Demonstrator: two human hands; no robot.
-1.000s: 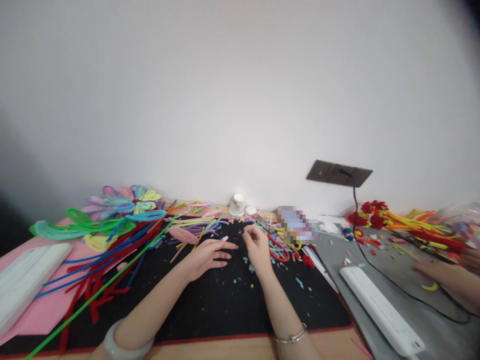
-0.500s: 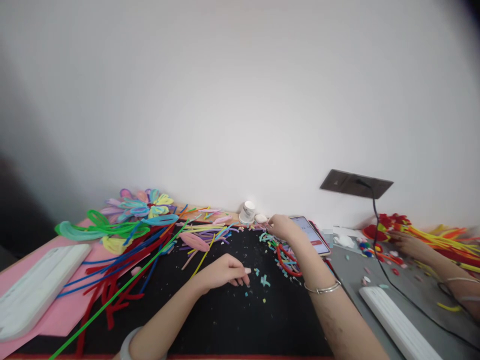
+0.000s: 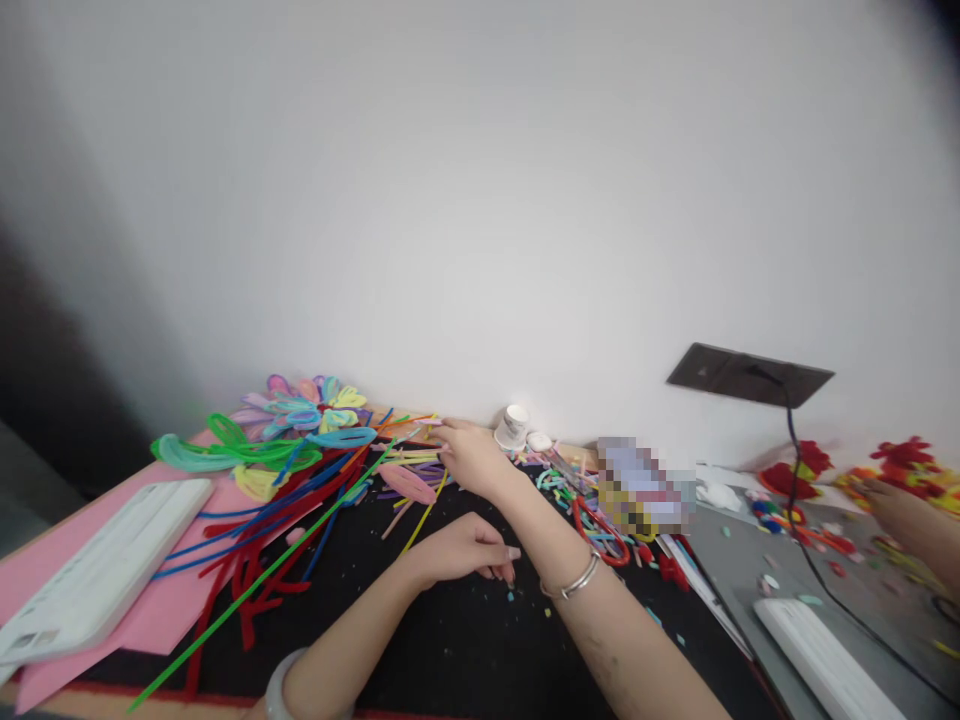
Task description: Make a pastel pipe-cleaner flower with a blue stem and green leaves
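The right hand (image 3: pixel 474 460), its fingers bent, is at the heap of thin pastel fuzzy stems (image 3: pixel 412 458) at the back of the black cloth-like mat (image 3: pixel 480 660); whether it grips one cannot be told; the left hand (image 3: pixel 466 550) is loosely curled low over the mat, its hold unclear; a flat pink fuzzy oval (image 3: pixel 407 482) lies between stems and hand.

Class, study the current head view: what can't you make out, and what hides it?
All in the head view:
Phone: its screen is masked by coarse blocks.
Right hand: whether it holds anything is unclear; its fingertips are small and blurred.
Left hand: its palm faces away, hidden by the hand itself.
Co-worker's hand: blurred, so its grip is unclear.
White bar: cut off by the bottom edge.
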